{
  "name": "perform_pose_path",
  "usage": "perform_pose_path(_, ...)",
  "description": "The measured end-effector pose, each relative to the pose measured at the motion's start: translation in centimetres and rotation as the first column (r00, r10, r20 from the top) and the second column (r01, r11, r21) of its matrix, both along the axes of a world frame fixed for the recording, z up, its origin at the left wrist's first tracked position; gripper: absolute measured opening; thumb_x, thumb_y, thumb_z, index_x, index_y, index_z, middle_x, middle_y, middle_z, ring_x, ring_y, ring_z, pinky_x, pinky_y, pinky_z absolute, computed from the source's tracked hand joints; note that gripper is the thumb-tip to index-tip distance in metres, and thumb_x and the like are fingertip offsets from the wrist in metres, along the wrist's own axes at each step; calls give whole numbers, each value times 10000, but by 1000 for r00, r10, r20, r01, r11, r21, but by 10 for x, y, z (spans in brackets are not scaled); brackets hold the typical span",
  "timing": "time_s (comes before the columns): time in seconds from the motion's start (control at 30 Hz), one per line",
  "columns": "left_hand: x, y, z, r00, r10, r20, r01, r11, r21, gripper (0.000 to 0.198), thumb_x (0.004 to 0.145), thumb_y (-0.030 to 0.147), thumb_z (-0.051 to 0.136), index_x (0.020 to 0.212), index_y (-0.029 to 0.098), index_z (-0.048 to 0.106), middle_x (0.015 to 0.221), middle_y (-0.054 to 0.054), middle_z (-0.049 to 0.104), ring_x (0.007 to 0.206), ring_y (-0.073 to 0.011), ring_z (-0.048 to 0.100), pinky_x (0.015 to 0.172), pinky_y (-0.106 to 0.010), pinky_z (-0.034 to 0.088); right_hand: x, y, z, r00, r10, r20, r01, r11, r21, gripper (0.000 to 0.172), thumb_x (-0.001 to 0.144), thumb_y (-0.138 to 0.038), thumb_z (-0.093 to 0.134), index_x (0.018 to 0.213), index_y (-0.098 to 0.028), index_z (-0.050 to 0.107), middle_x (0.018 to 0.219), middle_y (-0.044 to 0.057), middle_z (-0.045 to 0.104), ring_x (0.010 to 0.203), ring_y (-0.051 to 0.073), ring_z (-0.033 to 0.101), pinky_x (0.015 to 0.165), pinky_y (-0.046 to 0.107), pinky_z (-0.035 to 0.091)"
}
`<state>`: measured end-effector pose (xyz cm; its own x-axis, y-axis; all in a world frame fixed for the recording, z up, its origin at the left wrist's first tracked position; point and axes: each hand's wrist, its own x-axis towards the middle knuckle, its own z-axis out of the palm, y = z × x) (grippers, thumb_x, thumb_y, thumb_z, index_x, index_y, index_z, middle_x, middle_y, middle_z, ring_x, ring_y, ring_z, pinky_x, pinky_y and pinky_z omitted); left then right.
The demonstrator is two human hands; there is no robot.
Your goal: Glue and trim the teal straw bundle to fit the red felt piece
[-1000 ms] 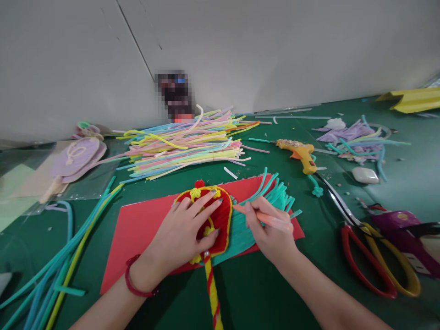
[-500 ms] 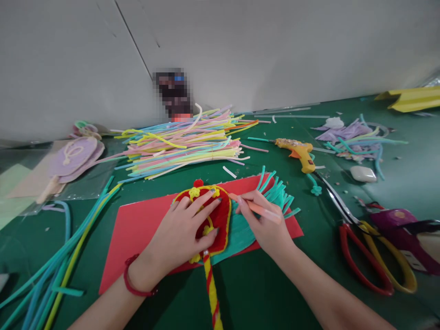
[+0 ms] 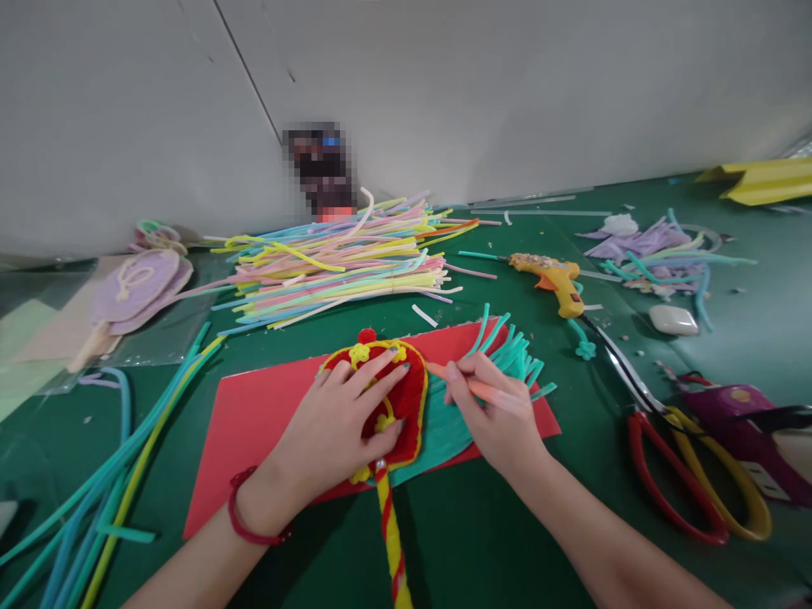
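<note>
My left hand (image 3: 339,416) lies flat with fingers spread on a red fan-shaped piece (image 3: 412,397) that has a yellow edge, yellow flowers and a twisted red-and-yellow handle (image 3: 392,533). Pinched in my right hand (image 3: 498,414) is an orange pen (image 3: 482,389), its tip at the right edge of the red piece. Beneath that piece is a teal panel of pipe cleaners (image 3: 444,427), whose loose ends fan out to the upper right. Both rest on a red sheet (image 3: 247,431). My left hand covers part of the red piece.
Behind lies a bundle of pastel pipe cleaners (image 3: 342,271). To the right are a yellow glue gun (image 3: 551,279), scissors (image 3: 676,474) with red and yellow handles, and a purple device (image 3: 729,423). Purple fans (image 3: 136,292) and long teal pipe cleaners (image 3: 149,436) lie at the left.
My right hand and the pen have shifted slightly to the right, along the edge of the red piece. My left hand stays in place.
</note>
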<state>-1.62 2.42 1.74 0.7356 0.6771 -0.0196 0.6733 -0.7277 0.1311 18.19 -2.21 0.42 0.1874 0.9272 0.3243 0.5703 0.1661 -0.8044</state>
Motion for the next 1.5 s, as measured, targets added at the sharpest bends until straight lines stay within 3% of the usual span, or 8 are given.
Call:
perform_pose_path(0.2,2,-1,2,1000,4,-1,-4,1000,14,538,877,410,489,1393,281,407,1436,-1,431,1007,-280,491,832,-453,455,1,-7,6,981,124,147,-139,985,101,280,878,-160,443,620,-229,361,543,-52,372,477,92,381,466,221,339)
perform_pose_path(0.47,2,-1,2,1000,-15,8,14,999,34,523,881,423,485,1375,258,436,1436,-21,431,1007,-280,491,846,-452,449,6,-12,15,909,339,243,-365,928,71,223,825,-89,446,644,-218,425,547,-51,387,487,95,366,442,234,296)
perform_pose_path(0.53,2,-2,2,1000,-15,7,15,999,37,523,883,430,480,1374,253,438,1434,-27,432,1005,-280,494,844,-448,448,7,-13,15,934,298,197,-325,938,123,229,824,-82,453,636,-211,432,537,-54,401,467,82,385,429,217,312)
perform_pose_path(0.63,3,-1,2,1000,0,-5,1,999,33,526,879,439,485,1373,264,440,1433,-23,434,1008,-280,497,842,-442,448,11,-14,13,990,85,113,-109,968,226,244,831,-93,479,617,-205,447,500,-66,427,411,61,399,406,194,333)
perform_pose_path(0.77,3,0,2,1000,4,-1,-4,1000,20,523,872,449,497,1363,275,452,1430,-11,438,987,-266,500,863,-441,443,17,-10,9,993,-122,8,119,977,178,207,863,-170,501,659,-204,502,469,-59,510,414,84,509,431,203,411)
perform_pose_path(1.07,2,-3,1,998,-27,57,24,998,53,519,880,439,496,1360,245,457,1425,-11,446,1125,-305,457,922,-467,418,-3,-21,22,983,-158,-95,164,985,61,288,878,-293,533,605,-202,522,502,-25,588,493,118,597,494,221,468)
perform_pose_path(1.23,1,-2,-2,994,-38,98,30,996,82,504,885,438,486,1345,231,475,1417,-18,456,1180,-308,430,949,-467,404,-21,-35,0,934,-257,-249,270,963,18,236,887,-339,517,689,-221,467,469,-66,494,420,103,506,469,223,459)
perform_pose_path(1.5,0,-4,-1,989,-34,146,22,997,80,492,870,419,513,1325,231,497,1396,-21,480,1129,-287,464,948,-462,409,-28,-31,-18,962,-268,-62,274,950,147,227,886,-314,499,684,-214,474,520,-37,533,470,107,537,481,206,438)
